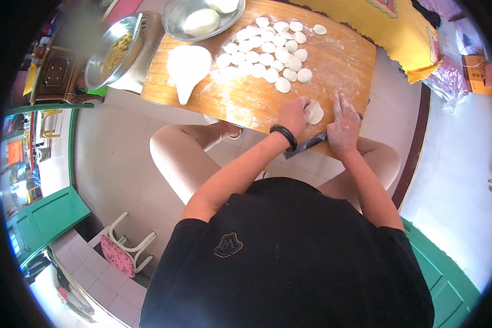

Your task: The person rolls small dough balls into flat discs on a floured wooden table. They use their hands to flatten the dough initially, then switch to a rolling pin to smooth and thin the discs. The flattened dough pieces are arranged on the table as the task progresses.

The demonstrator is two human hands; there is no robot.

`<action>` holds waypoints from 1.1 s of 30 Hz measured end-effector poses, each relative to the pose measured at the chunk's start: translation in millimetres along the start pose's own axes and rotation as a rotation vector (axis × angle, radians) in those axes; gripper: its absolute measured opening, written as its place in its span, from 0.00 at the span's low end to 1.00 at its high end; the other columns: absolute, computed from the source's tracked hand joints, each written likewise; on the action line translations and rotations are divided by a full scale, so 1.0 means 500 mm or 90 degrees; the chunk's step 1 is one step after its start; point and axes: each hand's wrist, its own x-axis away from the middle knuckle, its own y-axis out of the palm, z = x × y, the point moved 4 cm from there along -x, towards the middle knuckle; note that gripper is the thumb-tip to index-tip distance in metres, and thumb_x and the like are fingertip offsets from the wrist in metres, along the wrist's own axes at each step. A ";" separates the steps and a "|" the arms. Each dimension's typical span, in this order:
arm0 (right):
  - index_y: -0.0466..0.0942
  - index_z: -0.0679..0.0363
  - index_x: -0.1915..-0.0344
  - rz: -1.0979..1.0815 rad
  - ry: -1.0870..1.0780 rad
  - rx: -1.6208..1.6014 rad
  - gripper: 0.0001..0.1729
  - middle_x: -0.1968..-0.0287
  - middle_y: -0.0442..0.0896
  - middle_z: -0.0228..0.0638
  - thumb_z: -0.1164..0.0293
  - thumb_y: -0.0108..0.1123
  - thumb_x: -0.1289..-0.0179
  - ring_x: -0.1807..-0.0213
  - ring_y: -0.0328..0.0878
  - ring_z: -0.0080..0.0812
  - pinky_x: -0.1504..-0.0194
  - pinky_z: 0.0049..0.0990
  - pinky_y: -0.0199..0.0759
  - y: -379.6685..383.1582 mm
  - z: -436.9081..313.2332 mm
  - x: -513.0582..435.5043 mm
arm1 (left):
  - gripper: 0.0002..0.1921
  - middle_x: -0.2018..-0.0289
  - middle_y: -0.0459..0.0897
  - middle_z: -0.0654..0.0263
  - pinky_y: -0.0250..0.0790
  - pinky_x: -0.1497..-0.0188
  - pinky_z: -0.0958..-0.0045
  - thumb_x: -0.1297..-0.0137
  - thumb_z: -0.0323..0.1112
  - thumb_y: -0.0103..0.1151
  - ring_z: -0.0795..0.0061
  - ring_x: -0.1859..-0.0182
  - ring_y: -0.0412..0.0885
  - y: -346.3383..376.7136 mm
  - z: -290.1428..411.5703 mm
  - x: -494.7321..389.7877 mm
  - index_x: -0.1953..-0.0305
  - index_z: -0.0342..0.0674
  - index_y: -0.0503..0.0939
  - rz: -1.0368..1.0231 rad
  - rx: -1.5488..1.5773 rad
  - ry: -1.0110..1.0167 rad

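My left hand (294, 117), with a black bangle at the wrist, pinches the left edge of a thin dough round (315, 113) near the front edge of the wooden board (250, 110). To the right of it, my right hand (343, 127) lies with floury fingers stretched forward over a dark rolling pin (311, 141), whose ends show on both sides of the palm. Beyond my hands, many small flattened dough pieces (268, 48) lie close together on the floured board. Further left rests a large white dough mass (188, 67) with a tapered end pointing towards me.
A metal bowl (168, 24) holding large dough lumps stands at the board's far left. Beside it a steel bowl (93, 67) contains a brownish minced mixture. A yellow cloth (377, 24) hangs at the far right. A chair with a pink seat (117, 255) stands at lower left.
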 end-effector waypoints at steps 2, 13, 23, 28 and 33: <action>0.64 0.60 0.27 0.033 -0.016 -0.016 0.43 0.27 0.66 0.43 0.73 0.55 0.47 0.29 0.63 0.48 0.30 0.44 0.54 -0.004 -0.011 -0.003 | 0.12 0.59 0.87 0.49 0.76 0.49 0.57 0.36 0.25 0.60 0.51 0.54 0.86 0.008 0.006 0.009 0.52 0.32 0.82 -0.015 -0.012 0.006; 0.60 0.59 0.24 0.049 0.052 -0.054 0.41 0.24 0.64 0.42 0.66 0.53 0.40 0.25 0.60 0.44 0.27 0.45 0.49 0.020 -0.044 -0.128 | 0.11 0.65 0.86 0.49 0.75 0.56 0.52 0.35 0.39 0.63 0.48 0.59 0.85 -0.015 0.047 -0.029 0.62 0.36 0.85 -0.062 -0.227 -0.024; 0.62 0.60 0.25 -0.008 0.072 0.015 0.39 0.23 0.62 0.43 0.67 0.53 0.38 0.21 0.55 0.42 0.23 0.47 0.43 0.014 -0.019 0.048 | 0.11 0.66 0.86 0.47 0.76 0.57 0.56 0.38 0.34 0.65 0.48 0.60 0.85 -0.035 -0.016 -0.009 0.63 0.31 0.83 -0.019 -0.076 -0.037; 0.61 0.60 0.25 0.024 0.053 -0.052 0.38 0.22 0.61 0.43 0.66 0.51 0.35 0.20 0.53 0.44 0.23 0.49 0.41 0.037 -0.045 -0.050 | 0.11 0.66 0.86 0.48 0.76 0.56 0.53 0.37 0.38 0.63 0.47 0.60 0.85 -0.014 0.008 0.002 0.64 0.34 0.83 -0.071 -0.180 -0.022; 0.59 0.59 0.23 0.039 0.109 -0.041 0.39 0.21 0.60 0.41 0.64 0.49 0.35 0.20 0.53 0.43 0.23 0.49 0.41 0.038 -0.066 -0.154 | 0.12 0.67 0.86 0.49 0.76 0.57 0.51 0.34 0.40 0.60 0.47 0.59 0.84 -0.017 0.018 -0.051 0.64 0.37 0.84 -0.017 -0.254 0.005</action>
